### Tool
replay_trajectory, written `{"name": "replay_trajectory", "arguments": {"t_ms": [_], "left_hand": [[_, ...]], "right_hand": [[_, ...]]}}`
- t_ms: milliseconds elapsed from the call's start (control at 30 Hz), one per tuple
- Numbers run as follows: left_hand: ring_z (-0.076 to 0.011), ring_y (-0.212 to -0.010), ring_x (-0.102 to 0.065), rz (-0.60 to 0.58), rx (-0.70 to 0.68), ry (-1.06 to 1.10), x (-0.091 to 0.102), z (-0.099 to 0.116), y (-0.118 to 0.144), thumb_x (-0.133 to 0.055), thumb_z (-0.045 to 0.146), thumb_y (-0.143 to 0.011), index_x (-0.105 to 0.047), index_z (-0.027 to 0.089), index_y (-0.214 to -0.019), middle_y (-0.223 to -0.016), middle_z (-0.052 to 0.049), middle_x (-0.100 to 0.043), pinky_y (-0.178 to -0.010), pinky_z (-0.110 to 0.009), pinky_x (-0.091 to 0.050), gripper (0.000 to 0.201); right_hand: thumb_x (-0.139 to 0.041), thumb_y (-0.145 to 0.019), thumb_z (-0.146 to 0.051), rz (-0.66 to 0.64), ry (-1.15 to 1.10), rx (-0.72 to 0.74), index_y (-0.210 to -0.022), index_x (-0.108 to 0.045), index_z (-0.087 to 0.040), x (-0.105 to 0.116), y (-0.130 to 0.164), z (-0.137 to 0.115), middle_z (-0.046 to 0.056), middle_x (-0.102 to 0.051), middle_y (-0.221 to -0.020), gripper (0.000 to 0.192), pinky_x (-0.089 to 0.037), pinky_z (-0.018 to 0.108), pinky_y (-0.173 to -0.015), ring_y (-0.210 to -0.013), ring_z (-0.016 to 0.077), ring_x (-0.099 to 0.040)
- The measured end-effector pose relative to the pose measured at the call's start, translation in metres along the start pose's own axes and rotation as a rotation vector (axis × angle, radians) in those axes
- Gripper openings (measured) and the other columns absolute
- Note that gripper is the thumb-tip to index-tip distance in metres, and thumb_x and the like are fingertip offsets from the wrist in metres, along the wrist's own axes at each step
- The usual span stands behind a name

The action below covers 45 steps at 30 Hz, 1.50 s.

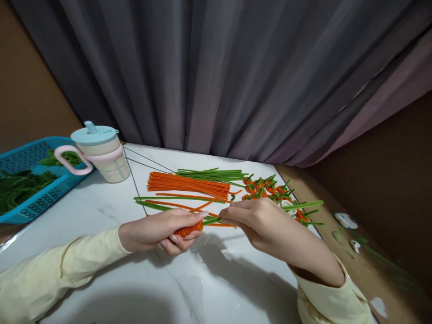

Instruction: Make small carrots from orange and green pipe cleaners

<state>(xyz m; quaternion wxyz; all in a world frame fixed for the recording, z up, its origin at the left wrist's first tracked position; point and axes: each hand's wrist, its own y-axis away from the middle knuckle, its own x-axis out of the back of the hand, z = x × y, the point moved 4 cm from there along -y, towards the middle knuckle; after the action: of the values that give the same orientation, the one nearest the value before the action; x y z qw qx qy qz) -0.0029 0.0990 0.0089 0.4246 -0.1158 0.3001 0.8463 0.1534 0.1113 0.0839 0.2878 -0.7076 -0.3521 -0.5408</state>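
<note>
My left hand [177, 229] is closed round an orange coil of wound pipe cleaner [189, 229]. A green pipe cleaner [212, 220] comes out of the coil's right end, and my right hand [251, 218] pinches it between thumb and fingers. One loose orange strand [216, 198] rises from the coil toward the upper right. Behind my hands lie a bundle of orange pipe cleaners [185, 183] and a bundle of green pipe cleaners [212, 174]. Several finished orange pieces with green tops [265, 186] are grouped beyond my right hand.
A lidded cup [110, 157] with a pink handle stands at the left, beside a blue basket [33, 209] holding green leafy stuff. White rolls of tape [287, 207] sit by the orange pieces. An earbud case [346, 220] and an earbud [354, 246] lie on the right-hand ledge.
</note>
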Motion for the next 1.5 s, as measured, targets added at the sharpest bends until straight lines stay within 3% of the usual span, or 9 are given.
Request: {"name": "replay_trajectory", "arguments": {"t_ms": [133,267,467,600,733,900,1033,1167,1500], "left_hand": [[-0.0038,-0.038,-0.007,0.007,0.010,-0.030,-0.002,-0.001,0.000,-0.044,0.062,-0.083,-0.031,0.018,-0.058,-0.047,0.009,-0.020,-0.035,-0.019,-0.003,0.052],[-0.0038,-0.038,-0.008,0.035,0.030,-0.057,-0.003,-0.001,0.002,-0.045,0.063,-0.083,-0.035,0.018,-0.061,-0.047,0.010,-0.021,-0.035,-0.020,-0.003,0.051],[-0.0042,-0.038,-0.024,0.121,0.015,-0.017,0.000,0.004,0.005,-0.045,0.056,-0.087,-0.056,0.016,-0.087,-0.059,0.004,-0.046,-0.031,-0.018,-0.010,0.041],[-0.0045,-0.041,-0.012,0.092,0.034,0.015,-0.001,0.006,0.007,-0.049,0.055,-0.085,-0.054,0.017,-0.084,-0.053,0.009,-0.028,-0.033,-0.017,-0.005,0.038],[-0.0054,-0.045,-0.006,0.088,0.036,0.026,-0.001,0.004,0.006,-0.053,0.054,-0.084,-0.045,0.018,-0.074,-0.053,0.010,-0.019,-0.035,-0.017,-0.004,0.039],[-0.0053,-0.045,-0.006,0.085,0.069,0.064,-0.002,0.001,0.007,-0.057,0.056,-0.080,-0.039,0.019,-0.070,-0.054,0.010,-0.018,-0.036,-0.016,-0.002,0.043],[-0.0053,-0.045,-0.005,0.099,0.083,0.094,-0.003,0.004,0.010,-0.056,0.059,-0.079,-0.038,0.018,-0.067,-0.054,0.009,-0.018,-0.036,-0.017,-0.001,0.046],[-0.0050,-0.044,-0.005,0.098,0.078,0.101,-0.002,0.007,0.011,-0.055,0.060,-0.079,-0.035,0.018,-0.063,-0.054,0.009,-0.018,-0.035,-0.018,0.000,0.049],[-0.0046,-0.043,-0.005,0.043,0.049,0.098,-0.005,0.009,0.012,-0.051,0.059,-0.082,-0.034,0.018,-0.062,-0.053,0.009,-0.019,-0.034,-0.017,-0.001,0.049]], "right_hand": [[-0.042,-0.069,0.008,-0.074,-0.001,0.015,-0.090,-0.064,-0.015,-0.010,-0.008,-0.008,0.003,-0.063,-0.074,0.039,-0.032,0.020,-0.056,-0.063,0.0116,-0.054],[-0.043,-0.072,0.007,-0.038,-0.031,0.052,-0.096,-0.063,-0.016,-0.015,-0.013,-0.008,0.002,-0.065,-0.078,0.039,-0.033,0.020,-0.056,-0.065,0.0117,-0.056],[-0.043,-0.083,-0.001,0.099,-0.085,0.049,-0.088,-0.063,-0.014,-0.002,-0.003,0.012,0.005,-0.065,-0.077,0.025,-0.038,0.021,-0.061,-0.067,0.0132,-0.058],[-0.040,-0.083,0.001,0.124,-0.122,0.132,-0.091,-0.063,-0.016,0.002,0.000,0.011,0.004,-0.064,-0.077,0.029,-0.038,0.020,-0.060,-0.066,0.0123,-0.057],[-0.040,-0.082,0.003,0.078,-0.123,0.109,-0.093,-0.063,-0.015,-0.007,-0.006,-0.001,0.005,-0.065,-0.078,0.031,-0.040,0.020,-0.061,-0.068,0.0132,-0.058],[-0.041,-0.081,0.003,0.078,-0.092,0.089,-0.088,-0.064,-0.016,-0.013,-0.010,-0.010,0.004,-0.065,-0.076,0.030,-0.041,0.020,-0.061,-0.067,0.0125,-0.058],[-0.046,-0.088,-0.010,0.158,-0.056,0.051,-0.091,-0.064,-0.016,-0.003,-0.003,0.003,0.006,-0.066,-0.076,0.019,-0.041,0.021,-0.060,-0.066,0.0140,-0.059],[-0.046,-0.089,-0.013,0.223,0.000,0.009,-0.085,-0.065,-0.018,0.008,0.006,0.018,0.005,-0.066,-0.071,0.020,-0.041,0.021,-0.059,-0.062,0.0134,-0.060],[-0.041,-0.080,0.002,0.110,-0.045,0.081,-0.081,-0.063,-0.014,-0.006,-0.007,0.000,0.003,-0.061,-0.065,0.028,-0.036,0.020,-0.054,-0.056,0.0116,-0.054]]}}
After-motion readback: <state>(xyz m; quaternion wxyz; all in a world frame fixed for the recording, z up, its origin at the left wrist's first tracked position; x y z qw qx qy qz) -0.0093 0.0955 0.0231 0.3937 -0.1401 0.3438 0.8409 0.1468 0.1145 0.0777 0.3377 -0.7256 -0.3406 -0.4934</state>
